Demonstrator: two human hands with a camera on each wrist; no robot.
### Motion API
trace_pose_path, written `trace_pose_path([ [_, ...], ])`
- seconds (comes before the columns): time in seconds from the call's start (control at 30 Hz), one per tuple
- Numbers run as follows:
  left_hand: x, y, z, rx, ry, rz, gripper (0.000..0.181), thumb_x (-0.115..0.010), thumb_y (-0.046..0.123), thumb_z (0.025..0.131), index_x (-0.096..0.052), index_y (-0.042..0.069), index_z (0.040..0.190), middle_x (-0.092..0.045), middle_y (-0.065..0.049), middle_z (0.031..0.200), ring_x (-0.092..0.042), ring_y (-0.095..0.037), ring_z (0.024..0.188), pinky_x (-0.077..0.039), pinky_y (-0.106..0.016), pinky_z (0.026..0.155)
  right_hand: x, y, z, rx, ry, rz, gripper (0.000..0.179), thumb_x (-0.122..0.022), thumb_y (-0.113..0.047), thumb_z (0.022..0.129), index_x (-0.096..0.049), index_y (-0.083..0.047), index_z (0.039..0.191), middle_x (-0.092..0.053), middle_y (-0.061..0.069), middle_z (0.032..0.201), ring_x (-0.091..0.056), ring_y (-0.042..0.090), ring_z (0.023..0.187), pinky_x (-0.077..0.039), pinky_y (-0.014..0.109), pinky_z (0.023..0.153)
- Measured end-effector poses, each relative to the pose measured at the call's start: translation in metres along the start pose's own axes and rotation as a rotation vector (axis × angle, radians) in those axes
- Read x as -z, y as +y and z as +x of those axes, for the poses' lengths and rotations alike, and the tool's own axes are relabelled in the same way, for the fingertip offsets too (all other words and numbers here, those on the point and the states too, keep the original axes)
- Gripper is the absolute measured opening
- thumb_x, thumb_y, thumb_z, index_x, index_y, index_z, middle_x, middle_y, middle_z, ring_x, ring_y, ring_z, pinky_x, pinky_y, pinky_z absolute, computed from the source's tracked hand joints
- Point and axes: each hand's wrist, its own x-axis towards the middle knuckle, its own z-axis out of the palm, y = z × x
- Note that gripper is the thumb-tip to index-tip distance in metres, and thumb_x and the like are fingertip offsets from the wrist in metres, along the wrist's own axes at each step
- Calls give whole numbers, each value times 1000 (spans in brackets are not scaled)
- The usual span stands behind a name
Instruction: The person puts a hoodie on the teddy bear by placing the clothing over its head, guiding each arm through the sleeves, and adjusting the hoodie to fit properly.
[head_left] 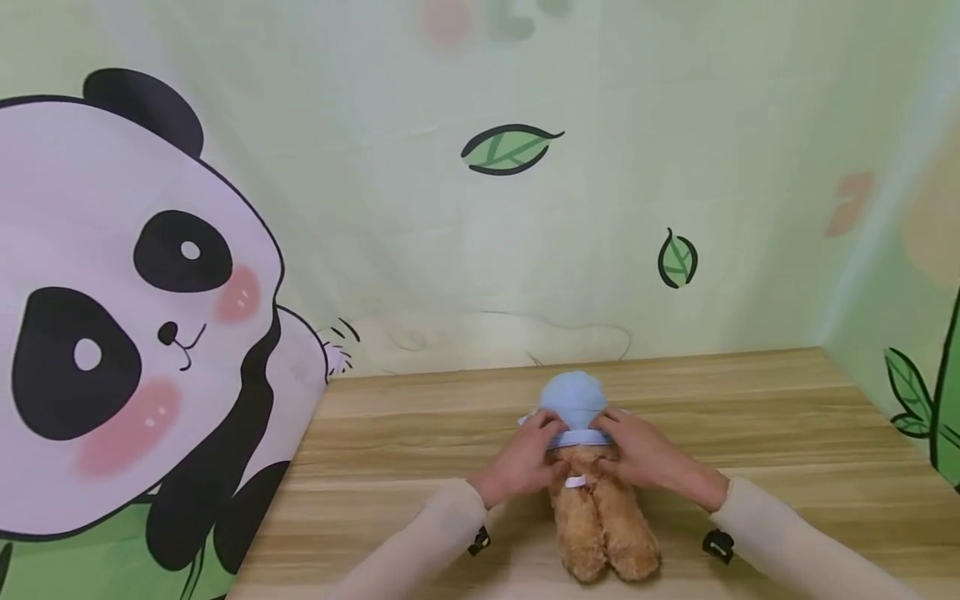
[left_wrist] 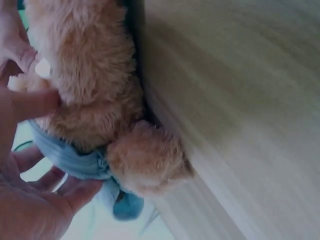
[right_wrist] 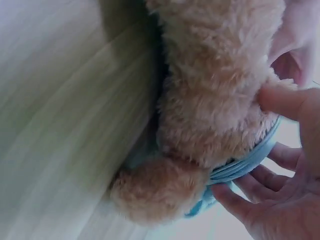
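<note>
A brown plush toy (head_left: 606,533) lies on the wooden table, its two furry legs toward me. Light blue cloth (head_left: 573,402) with a banded hem covers its far end. A small white tag (head_left: 575,482) shows on the fur between my hands. My left hand (head_left: 519,462) grips the toy from the left, fingers at the blue hem and thumb on the fur. From the other side my right hand (head_left: 651,457) holds it the same way. In both wrist views a rounded furry limb (left_wrist: 147,159) sticks out beside the blue band (right_wrist: 245,162). The toy's face is hidden.
The wooden tabletop (head_left: 420,433) reaches back to a pale green cloth backdrop (head_left: 600,250) printed with leaves. A large printed panda (head_left: 217,167) fills the left side. Black wrist straps (head_left: 718,546) show at both cuffs.
</note>
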Motion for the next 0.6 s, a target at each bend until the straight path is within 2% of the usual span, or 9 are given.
trace_pose_path([
  [0.17,-7,5,2,-23,61,119,24,-66,19,93,-56,11,113,-59,-5,108,-60,-16,95,-52,-27,79,-7,-7,3,49,65,-106,27,-72,-1,82,-60,-5,106,-64,9,98,-64,25,88,-53,40,75],
  [0.3,-11,10,5,-36,125,203,18,-67,19,92,-55,13,104,-61,-3,96,-63,-16,86,-52,-27,71,-17,-12,2,51,132,-253,25,-72,-5,84,-56,-6,103,-60,7,87,-62,25,76,-51,38,62],
  [0.37,-14,12,7,-29,132,258,18,-67,21,92,-54,14,103,-63,-2,93,-64,-16,83,-52,-28,68,-24,-13,0,47,167,-334,26,-72,-6,84,-53,-6,101,-56,7,81,-60,24,68,-48,36,55],
  [0.47,-17,15,9,3,121,344,19,-68,21,91,-55,15,104,-64,-2,88,-65,-18,78,-52,-30,63,-33,-12,-2,33,219,-398,24,-70,-5,84,-50,-5,97,-52,8,74,-56,24,60,-43,35,48],
  [0.6,-22,18,11,54,103,426,20,-67,20,89,-55,17,105,-65,-3,80,-63,-19,68,-49,-31,54,-41,-10,-2,6,250,-391,20,-67,-2,84,-50,-6,93,-53,8,67,-56,26,56,-41,36,44],
])
